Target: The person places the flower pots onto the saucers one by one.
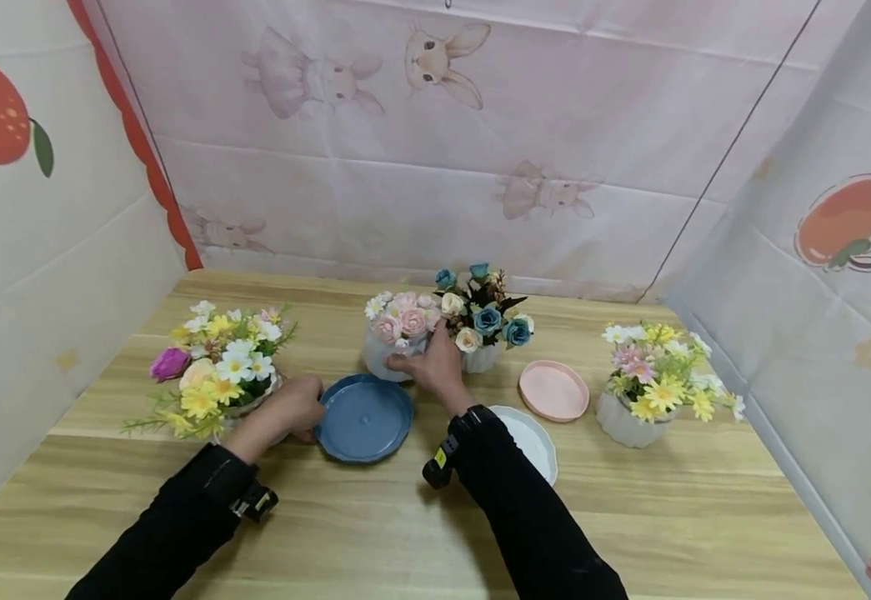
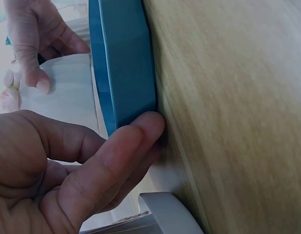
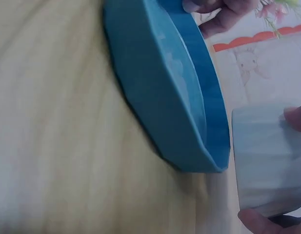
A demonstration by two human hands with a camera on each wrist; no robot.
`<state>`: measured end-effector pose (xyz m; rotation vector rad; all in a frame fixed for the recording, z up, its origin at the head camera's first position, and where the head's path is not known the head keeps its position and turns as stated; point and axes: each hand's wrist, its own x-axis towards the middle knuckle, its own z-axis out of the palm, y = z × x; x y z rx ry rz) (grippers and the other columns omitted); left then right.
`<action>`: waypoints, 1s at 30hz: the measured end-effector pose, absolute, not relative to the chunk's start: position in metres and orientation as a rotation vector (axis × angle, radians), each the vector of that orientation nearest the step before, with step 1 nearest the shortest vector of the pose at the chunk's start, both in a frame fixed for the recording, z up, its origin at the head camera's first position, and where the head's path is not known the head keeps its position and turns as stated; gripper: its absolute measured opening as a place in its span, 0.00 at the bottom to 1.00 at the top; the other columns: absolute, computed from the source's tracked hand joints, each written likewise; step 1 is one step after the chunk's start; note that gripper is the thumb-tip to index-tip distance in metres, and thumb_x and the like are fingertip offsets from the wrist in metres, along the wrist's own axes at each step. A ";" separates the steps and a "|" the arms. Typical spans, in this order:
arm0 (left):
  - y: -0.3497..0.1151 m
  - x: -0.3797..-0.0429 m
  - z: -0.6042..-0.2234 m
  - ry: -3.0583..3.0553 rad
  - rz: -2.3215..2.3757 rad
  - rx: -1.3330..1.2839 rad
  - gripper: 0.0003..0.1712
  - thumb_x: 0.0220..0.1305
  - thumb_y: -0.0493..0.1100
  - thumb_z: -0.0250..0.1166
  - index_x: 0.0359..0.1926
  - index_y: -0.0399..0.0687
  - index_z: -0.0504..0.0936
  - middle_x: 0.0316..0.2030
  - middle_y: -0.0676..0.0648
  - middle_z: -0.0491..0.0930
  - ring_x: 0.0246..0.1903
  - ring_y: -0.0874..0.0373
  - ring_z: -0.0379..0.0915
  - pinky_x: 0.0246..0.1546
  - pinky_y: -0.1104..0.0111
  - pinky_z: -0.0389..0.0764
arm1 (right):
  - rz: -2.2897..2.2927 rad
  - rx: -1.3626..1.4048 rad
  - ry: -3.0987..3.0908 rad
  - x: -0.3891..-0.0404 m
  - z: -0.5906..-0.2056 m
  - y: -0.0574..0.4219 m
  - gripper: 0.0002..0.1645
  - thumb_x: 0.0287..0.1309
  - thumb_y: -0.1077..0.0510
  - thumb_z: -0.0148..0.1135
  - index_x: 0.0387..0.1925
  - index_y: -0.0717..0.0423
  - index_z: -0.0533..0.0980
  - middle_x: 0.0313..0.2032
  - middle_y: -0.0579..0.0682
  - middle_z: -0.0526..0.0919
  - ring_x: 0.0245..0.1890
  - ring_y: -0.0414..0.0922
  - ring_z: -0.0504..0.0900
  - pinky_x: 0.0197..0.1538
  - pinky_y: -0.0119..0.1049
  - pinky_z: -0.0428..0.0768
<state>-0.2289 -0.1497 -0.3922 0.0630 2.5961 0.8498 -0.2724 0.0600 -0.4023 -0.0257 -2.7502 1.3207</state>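
Note:
My right hand [image 1: 438,367] grips a white flowerpot [image 1: 382,358] of pink artificial roses [image 1: 408,321], thumb on its near side and fingers round its right. In the right wrist view, the thumb and a fingertip press opposite sides of this pot [image 3: 267,161]. A round blue saucer [image 1: 363,421] with a raised, faceted rim lies just in front of the pot. At the saucer's left edge my left hand [image 1: 292,408] pinches the rim. The left wrist view shows fingertips [image 2: 150,124] low against the saucer's outer wall [image 2: 130,63].
Yellow and white flowers [image 1: 228,367] in a pot stand beside my left hand. Blue and cream roses [image 1: 488,321] stand behind my right hand. A pink saucer [image 1: 553,390], a partly hidden white saucer [image 1: 536,446] and another potted bouquet [image 1: 656,371] are on the right.

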 end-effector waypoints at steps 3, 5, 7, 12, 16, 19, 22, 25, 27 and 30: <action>-0.150 -0.229 -0.391 2.605 0.838 0.070 0.05 0.56 0.26 0.51 0.32 0.32 0.73 0.27 0.40 0.72 0.18 0.53 0.74 0.17 0.68 0.79 | 1.331 0.009 -2.723 -0.267 -0.400 0.058 0.59 0.32 0.44 0.79 0.63 0.59 0.56 0.56 0.61 0.72 0.55 0.56 0.70 0.55 0.46 0.71; -0.150 -0.229 -0.390 2.607 0.838 0.072 0.05 0.56 0.26 0.51 0.32 0.32 0.73 0.27 0.40 0.72 0.18 0.53 0.74 0.17 0.68 0.79 | 1.340 0.031 -2.719 -0.263 -0.399 0.057 0.58 0.31 0.44 0.79 0.62 0.59 0.57 0.55 0.60 0.72 0.55 0.56 0.71 0.55 0.45 0.72; -0.150 -0.229 -0.391 2.602 0.843 0.063 0.05 0.56 0.27 0.51 0.34 0.31 0.73 0.28 0.39 0.72 0.19 0.53 0.74 0.18 0.68 0.79 | 1.388 0.065 -2.706 -0.259 -0.397 0.057 0.59 0.31 0.46 0.80 0.63 0.59 0.57 0.56 0.59 0.71 0.56 0.54 0.70 0.57 0.44 0.70; -0.152 -0.230 -0.391 2.568 0.870 0.026 0.10 0.57 0.26 0.51 0.41 0.28 0.71 0.33 0.37 0.72 0.21 0.52 0.75 0.20 0.66 0.80 | 1.534 0.182 -2.668 -0.246 -0.393 0.052 0.60 0.30 0.52 0.81 0.64 0.58 0.57 0.58 0.56 0.70 0.57 0.50 0.69 0.60 0.41 0.65; -0.153 -0.232 -0.392 2.552 0.874 0.008 0.15 0.56 0.25 0.51 0.47 0.25 0.69 0.38 0.33 0.71 0.20 0.53 0.76 0.20 0.66 0.80 | 1.632 0.289 -2.612 -0.234 -0.392 0.047 0.59 0.29 0.56 0.81 0.64 0.56 0.58 0.57 0.53 0.71 0.57 0.48 0.69 0.59 0.39 0.67; -0.155 -0.232 -0.393 2.538 0.882 0.002 0.16 0.55 0.24 0.50 0.46 0.25 0.69 0.37 0.33 0.72 0.20 0.53 0.76 0.20 0.67 0.80 | 1.667 0.323 -2.607 -0.226 -0.392 0.044 0.60 0.28 0.58 0.82 0.65 0.54 0.58 0.57 0.51 0.70 0.57 0.47 0.69 0.59 0.39 0.67; -0.156 -0.232 -0.395 2.526 0.906 0.018 0.14 0.53 0.23 0.50 0.43 0.26 0.70 0.33 0.36 0.72 0.20 0.52 0.76 0.20 0.67 0.81 | 1.650 0.324 -2.640 -0.218 -0.393 0.042 0.61 0.27 0.57 0.82 0.65 0.54 0.58 0.57 0.51 0.71 0.57 0.48 0.69 0.59 0.40 0.67; -0.158 -0.232 -0.397 2.523 0.941 0.043 0.16 0.52 0.22 0.49 0.43 0.28 0.72 0.33 0.37 0.73 0.21 0.52 0.76 0.20 0.66 0.81 | 1.632 0.354 -2.664 -0.212 -0.394 0.040 0.60 0.27 0.56 0.82 0.64 0.56 0.58 0.57 0.52 0.71 0.56 0.48 0.70 0.59 0.40 0.67; -0.159 -0.231 -0.397 2.526 0.963 0.058 0.17 0.52 0.20 0.49 0.44 0.29 0.74 0.35 0.37 0.74 0.21 0.52 0.76 0.19 0.65 0.81 | 1.619 0.376 -2.686 -0.209 -0.395 0.038 0.59 0.28 0.56 0.81 0.64 0.56 0.58 0.56 0.53 0.71 0.56 0.48 0.70 0.59 0.40 0.68; -0.160 -0.231 -0.397 2.541 0.944 0.079 0.18 0.52 0.20 0.49 0.44 0.31 0.74 0.36 0.36 0.75 0.21 0.52 0.76 0.19 0.65 0.81 | 1.593 0.377 -2.726 -0.206 -0.396 0.037 0.59 0.28 0.54 0.81 0.63 0.57 0.58 0.56 0.53 0.71 0.56 0.48 0.70 0.59 0.40 0.67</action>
